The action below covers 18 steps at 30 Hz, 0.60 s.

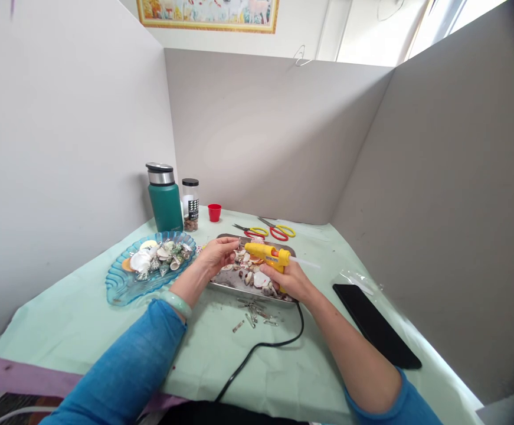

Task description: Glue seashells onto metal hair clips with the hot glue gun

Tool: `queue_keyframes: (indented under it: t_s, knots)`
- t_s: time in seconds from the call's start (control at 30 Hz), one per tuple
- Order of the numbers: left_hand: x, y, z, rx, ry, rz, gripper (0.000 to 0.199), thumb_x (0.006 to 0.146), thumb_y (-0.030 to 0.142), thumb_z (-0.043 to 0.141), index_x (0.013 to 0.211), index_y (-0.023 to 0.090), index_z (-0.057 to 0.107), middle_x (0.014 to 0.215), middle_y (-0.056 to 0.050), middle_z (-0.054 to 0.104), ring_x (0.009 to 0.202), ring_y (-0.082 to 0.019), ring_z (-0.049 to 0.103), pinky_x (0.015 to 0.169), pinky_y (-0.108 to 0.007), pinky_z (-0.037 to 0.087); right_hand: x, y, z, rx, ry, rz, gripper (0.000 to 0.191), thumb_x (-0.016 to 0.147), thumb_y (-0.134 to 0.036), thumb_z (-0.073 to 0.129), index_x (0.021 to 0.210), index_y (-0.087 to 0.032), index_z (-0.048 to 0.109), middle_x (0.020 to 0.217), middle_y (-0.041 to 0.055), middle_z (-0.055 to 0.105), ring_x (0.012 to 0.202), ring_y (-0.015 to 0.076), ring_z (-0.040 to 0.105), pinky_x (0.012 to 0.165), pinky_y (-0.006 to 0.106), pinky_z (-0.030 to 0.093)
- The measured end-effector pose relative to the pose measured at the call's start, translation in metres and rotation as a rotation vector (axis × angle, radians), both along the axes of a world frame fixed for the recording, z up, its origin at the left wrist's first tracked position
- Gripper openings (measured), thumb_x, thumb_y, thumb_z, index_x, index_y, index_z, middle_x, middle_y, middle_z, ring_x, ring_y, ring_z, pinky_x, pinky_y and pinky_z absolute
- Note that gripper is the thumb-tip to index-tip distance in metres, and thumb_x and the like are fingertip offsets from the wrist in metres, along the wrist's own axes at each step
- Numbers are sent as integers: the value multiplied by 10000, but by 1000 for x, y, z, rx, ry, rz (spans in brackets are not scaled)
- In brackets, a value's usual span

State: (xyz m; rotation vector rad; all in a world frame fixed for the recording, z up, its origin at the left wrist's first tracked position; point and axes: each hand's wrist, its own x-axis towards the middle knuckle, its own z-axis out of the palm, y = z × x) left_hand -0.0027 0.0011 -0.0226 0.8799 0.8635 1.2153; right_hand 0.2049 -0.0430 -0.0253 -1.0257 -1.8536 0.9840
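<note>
1. My right hand (290, 280) is wrapped around the handle of the yellow glue gun (268, 255); nozzle points left toward my left hand (218, 255). The gun sits over the metal tray (239, 282).
2. Left hand is pinched narrow on a small piece just off the nozzle. Too small to tell what it is, probably a shell or a clip.
3. Risk: my fingertips are very close to the nozzle. Hot glue or the tip could burn them if either hand drifts.
4. Risk: glue could drip onto the shells in the tray below and stick pieces I don't want stuck.
5. Risk: the black cord (257, 351) runs off the near table edge by my right forearm. A snag with my sleeve could jerk the gun mid-bead.
6. Risk: small metal clips (252, 313) lie loose in front of the tray; a wrist sweep could scatter them.
7. Containers:
   - metal tray: mixed shells, white, orange and brown.
   - blue glass dish (121, 283), left of the tray: a pile of mostly white and greenish shells.
   - clear jar (190, 205) with black lid: brownish bits at the bottom, mostly empty.
   - green flask (164, 199), lid on, contents hidden.
   - red cup (214, 212): can't see inside.
8. Two pairs of scissors (265, 230) lie behind the tray, a black phone (374, 324) to my right.
</note>
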Motion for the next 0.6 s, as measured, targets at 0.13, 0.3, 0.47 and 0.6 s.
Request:
queue_keyframes:
  t_s: [0.13,0.3,0.47,0.6]
  knots:
    - [0,0,0,0,13,-30,181,665,113,717,802,111,599,614,1,590,384,-52,467,369,-179,375,0,0,1,4,13,-8,421,790,-473,589,1033,-132,636,472,-30,461,489,126,487,480,241,393]
    - [0,-1,-1,4,28,-51,203,648,129,735,797,107,599,616,-1,591,388,-50,472,373,-179,375,0,0,0,-1,36,2,450,798,-472,582,1075,-121,625,461,-35,440,495,129,488,498,246,402]
    - [0,0,-1,10,32,-61,215,629,133,749,785,103,604,596,0,588,389,-48,468,377,-175,376,0,0,1,10,27,-11,446,794,-477,583,1052,-116,631,464,-33,446,488,124,476,481,240,386]
    - [0,-1,-1,12,28,-58,220,627,137,751,788,106,603,601,2,590,390,-49,469,377,-179,379,0,0,1,10,21,-3,438,796,-489,578,1032,-123,629,458,-38,436,464,116,452,458,234,361]
